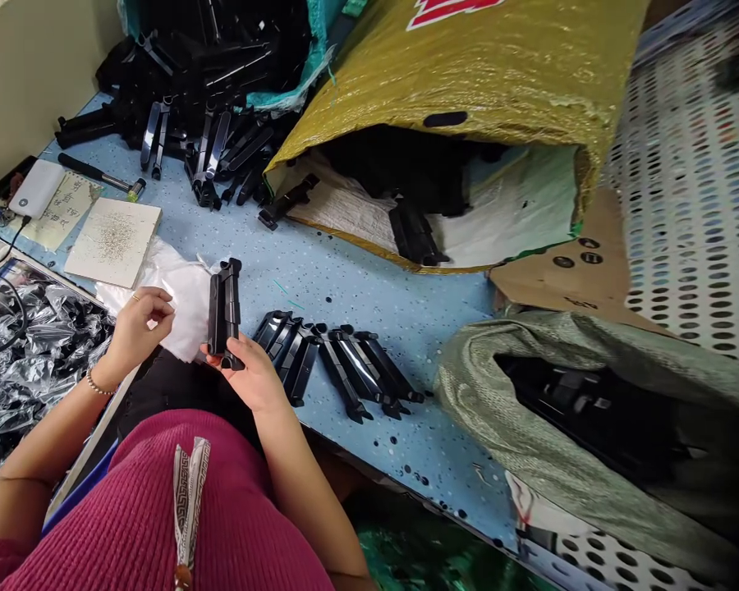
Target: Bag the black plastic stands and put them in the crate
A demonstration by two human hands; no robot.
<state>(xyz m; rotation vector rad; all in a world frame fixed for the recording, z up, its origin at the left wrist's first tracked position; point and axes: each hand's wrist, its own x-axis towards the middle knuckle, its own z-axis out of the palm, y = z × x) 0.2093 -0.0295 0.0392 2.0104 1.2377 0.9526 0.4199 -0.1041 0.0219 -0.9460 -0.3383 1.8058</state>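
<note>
My right hand [252, 373] grips the lower end of a long black plastic part [224, 308], held upright over the table's near edge. To its left, my left hand [143, 324] is closed, thumb and fingertips drawn together; whatever they may pinch is too small to make out. Beneath and beside that hand lies a crumpled white plastic bag [181, 300]. Just right of my right hand, several similar glossy black parts [345, 365] rest side by side on the blue speckled table [369, 287].
A yellow woven sack [468, 74] and a grey-green sack [486, 369] hold black parts. More black parts [213, 148] are heaped at the back. At left are a white tile [114, 242] with small specks, a hammer [102, 174] and a white power bank [37, 189].
</note>
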